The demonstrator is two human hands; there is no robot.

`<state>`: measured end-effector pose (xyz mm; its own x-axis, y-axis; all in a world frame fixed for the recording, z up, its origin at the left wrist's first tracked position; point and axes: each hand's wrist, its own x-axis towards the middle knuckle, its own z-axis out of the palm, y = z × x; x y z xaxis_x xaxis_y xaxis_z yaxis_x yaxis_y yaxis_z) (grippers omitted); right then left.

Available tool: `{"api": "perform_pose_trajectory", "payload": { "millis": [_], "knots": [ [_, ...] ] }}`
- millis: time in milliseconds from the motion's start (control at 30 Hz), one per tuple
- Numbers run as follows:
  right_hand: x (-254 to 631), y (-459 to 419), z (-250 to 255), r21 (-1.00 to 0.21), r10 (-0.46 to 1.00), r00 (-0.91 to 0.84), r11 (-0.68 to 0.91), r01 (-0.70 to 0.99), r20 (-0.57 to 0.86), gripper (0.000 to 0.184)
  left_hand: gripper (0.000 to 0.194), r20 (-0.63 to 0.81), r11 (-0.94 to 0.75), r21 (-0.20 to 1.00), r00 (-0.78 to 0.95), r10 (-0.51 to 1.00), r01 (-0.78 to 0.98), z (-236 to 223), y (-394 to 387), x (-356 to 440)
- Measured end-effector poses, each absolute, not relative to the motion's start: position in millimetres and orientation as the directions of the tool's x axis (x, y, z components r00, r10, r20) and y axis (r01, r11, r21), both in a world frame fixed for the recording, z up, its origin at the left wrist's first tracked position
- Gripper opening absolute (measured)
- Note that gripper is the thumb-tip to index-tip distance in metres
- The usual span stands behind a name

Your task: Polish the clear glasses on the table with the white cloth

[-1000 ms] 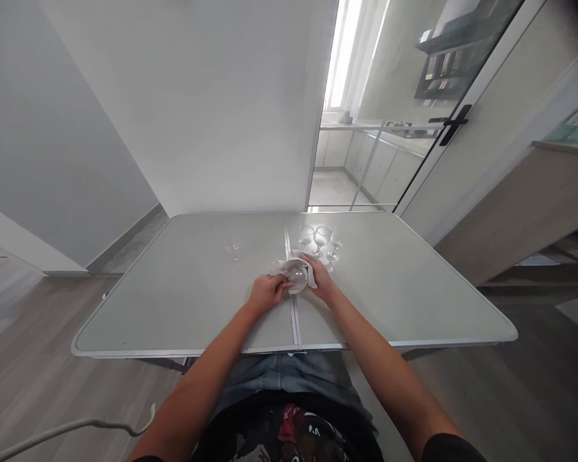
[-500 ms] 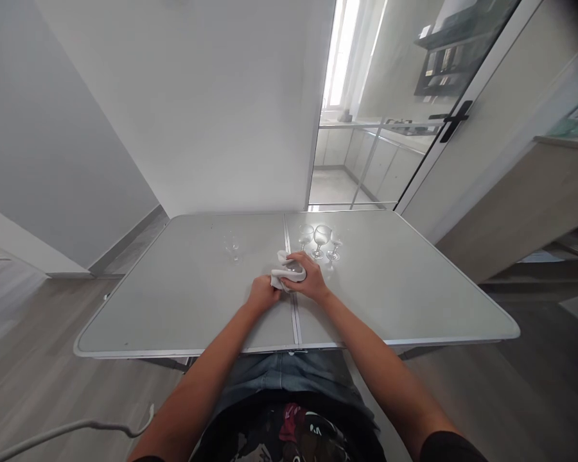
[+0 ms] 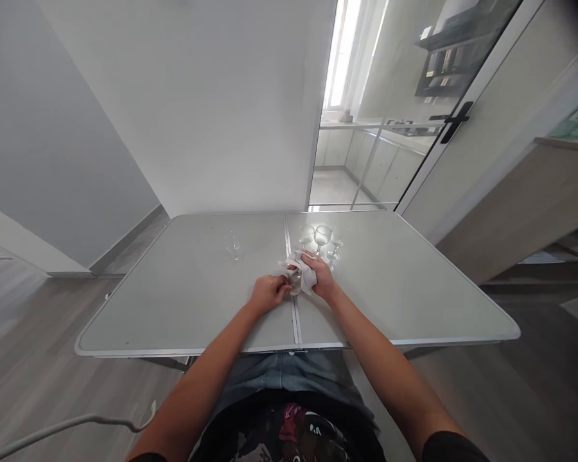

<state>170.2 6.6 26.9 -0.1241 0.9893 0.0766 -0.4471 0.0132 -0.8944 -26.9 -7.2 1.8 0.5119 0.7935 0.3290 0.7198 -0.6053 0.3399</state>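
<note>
— Left hand (image 3: 268,292): fingertips pinched at the left side of a clear glass (image 3: 295,281). Right hand (image 3: 322,278): curled around a cloth (image 3: 309,276), which wraps the glass's right side.

— Position of the glass?

— Directly between the two, in front of the body, over the metal strip (image 3: 295,325) that divides the surface (image 3: 173,295). Both hands touch what they hold; neither is clearly nearer. Contact of the glass with the surface: cannot tell.

— Long axis?

— Seems to run roughly sideways, from left fingertips toward right palm. Cloth and fingers cover too much to be sure; any stem is hidden.

— Materials?

— Glass transparent, thin-looking, its visible part rounded, with a small highlight. Cloth white, soft, crumpled, loose edges standing out around the bowl.

— Further out?

— Three stemmed glasses (image 3: 323,235) upright and close together, just beyond the right hand; round bowls, the rightmost looking smaller. Well apart, beyond the left hand and to its left, clear glassware (image 3: 232,248), too faint to count. Surface pale grey, smooth, slightly reflective, corners rounded, light metallic rim (image 3: 173,353).
</note>
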Motion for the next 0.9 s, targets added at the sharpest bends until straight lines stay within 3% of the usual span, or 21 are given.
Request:
{"api": "perform_pose_trajectory", "payload": {
  "millis": [100,167,300,433,533,733,900],
  "knots": [
    [171,2,29,-0.931,0.963,-0.077,0.226,-0.287,0.258,0.033,0.025,0.331,-0.580,0.377,0.480,0.813,0.722,2,-6,-27],
    [173,-2,33,-0.915,0.903,-0.162,0.378,-0.139,0.397,0.038,0.018,0.329,-0.570,0.379,0.470,0.819,0.729,1,-5,-28],
    [173,-6,37,-0.840,0.837,-0.244,0.528,0.123,0.490,0.046,0.009,0.301,-0.527,0.361,0.439,0.847,0.769,-2,-2,-30],
    [169,-2,32,-0.818,0.854,-0.211,0.518,0.252,0.476,0.033,0.014,0.322,-0.525,0.289,0.435,0.841,0.801,-5,-1,-30],
    [167,3,26,-0.854,0.887,-0.169,0.460,0.242,0.430,0.020,0.019,0.339,-0.547,0.262,0.455,0.823,0.795,-5,-2,-30],
    [164,6,23,-0.919,0.930,-0.120,0.363,0.155,0.347,0.025,0.026,0.327,-0.550,0.292,0.459,0.826,0.782,-2,-4,-30],
    [163,5,21,-0.917,0.936,-0.051,0.352,0.188,0.349,0.030,0.022,0.325,-0.508,0.298,0.415,0.850,0.808,-3,-1,-30]
  ]
}}
